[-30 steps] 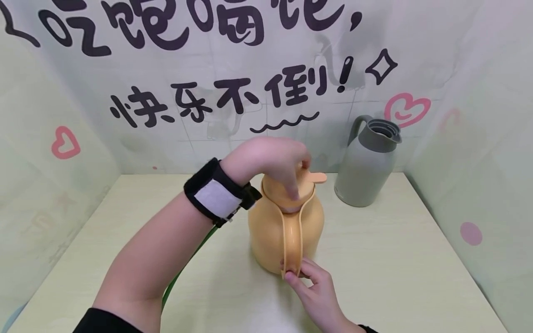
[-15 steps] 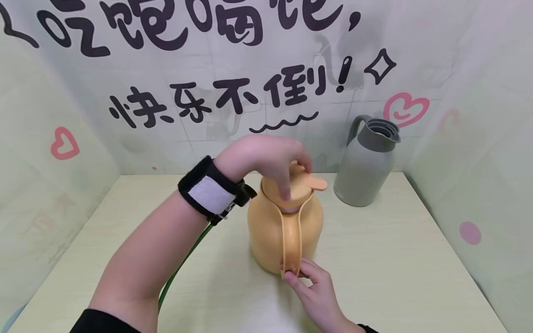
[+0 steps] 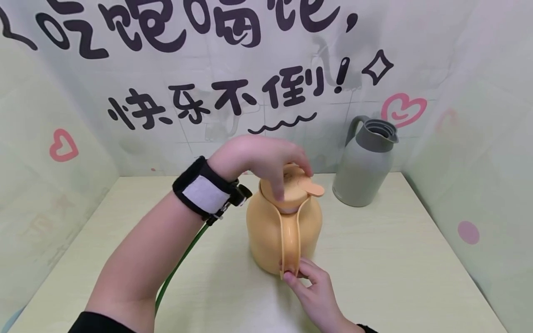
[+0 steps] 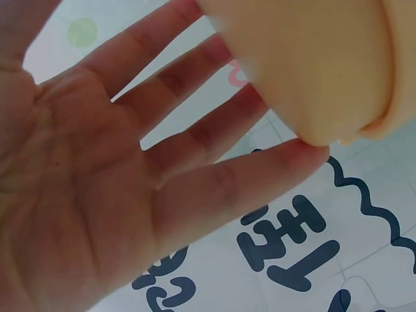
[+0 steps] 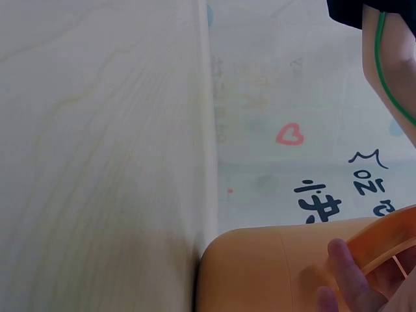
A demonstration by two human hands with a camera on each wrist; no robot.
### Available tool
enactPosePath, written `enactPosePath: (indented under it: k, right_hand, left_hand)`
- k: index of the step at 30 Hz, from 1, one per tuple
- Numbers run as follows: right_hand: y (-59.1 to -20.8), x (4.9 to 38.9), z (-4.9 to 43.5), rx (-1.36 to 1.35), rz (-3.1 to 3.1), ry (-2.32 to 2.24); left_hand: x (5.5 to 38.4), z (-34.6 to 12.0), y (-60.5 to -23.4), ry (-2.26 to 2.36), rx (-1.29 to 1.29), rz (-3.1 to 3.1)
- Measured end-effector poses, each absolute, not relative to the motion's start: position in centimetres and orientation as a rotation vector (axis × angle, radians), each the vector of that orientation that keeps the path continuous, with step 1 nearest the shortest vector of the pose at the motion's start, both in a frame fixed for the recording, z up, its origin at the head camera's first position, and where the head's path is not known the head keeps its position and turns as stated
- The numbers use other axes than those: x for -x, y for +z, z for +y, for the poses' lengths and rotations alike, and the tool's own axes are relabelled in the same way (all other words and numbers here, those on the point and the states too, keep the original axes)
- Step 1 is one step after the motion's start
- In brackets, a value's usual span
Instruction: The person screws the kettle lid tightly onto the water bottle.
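Observation:
An orange-yellow vacuum jug [image 3: 263, 231] stands upright in the middle of the table, its handle [image 3: 291, 238] facing me. From above, my left hand [image 3: 266, 157] grips the round lid [image 3: 294, 196] in the jug's mouth, thumb on the near side and fingers on the far side. The left wrist view has the fingertips of the left hand [image 4: 84, 175] against the lid's side [image 4: 312, 65], the palm clear of it. My right hand [image 3: 318, 293] pinches the handle's lower end between thumb and fingers. In the right wrist view, its fingers [image 5: 351, 279] are beside the handle.
A grey vacuum jug [image 3: 362, 173] with an uncovered top stands at the back right. Printed cloth walls [image 3: 175, 152] enclose the pale table [image 3: 374, 259] at the back and sides. A green cord [image 3: 179, 263] runs from my left wrist strap [image 3: 206, 194].
My left hand has turned the lid: its tab has swung from pointing right towards the near right. The hand and wrist have shifted slightly left. The right hand keeps its grip on the handle.

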State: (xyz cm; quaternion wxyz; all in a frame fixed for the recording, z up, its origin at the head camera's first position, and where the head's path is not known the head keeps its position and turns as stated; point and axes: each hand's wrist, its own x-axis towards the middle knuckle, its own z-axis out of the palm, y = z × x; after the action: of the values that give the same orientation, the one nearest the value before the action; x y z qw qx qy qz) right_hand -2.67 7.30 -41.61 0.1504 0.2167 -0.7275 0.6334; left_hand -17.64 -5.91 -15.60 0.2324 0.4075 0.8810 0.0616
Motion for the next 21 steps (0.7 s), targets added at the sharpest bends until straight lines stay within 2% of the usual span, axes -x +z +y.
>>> enactPosePath:
  k: [10,21]
  right_hand:
    - [-41.65,2.69,7.29,-0.623,-2.090,1.816]
    - [-41.64,2.70,7.24,-0.628,-2.087,1.817]
  left_hand:
    - [17.79,-6.40,-15.61,0.183,-1.202,2.335]
    - [17.19,-6.35,-15.17,0.332,-1.104,2.405]
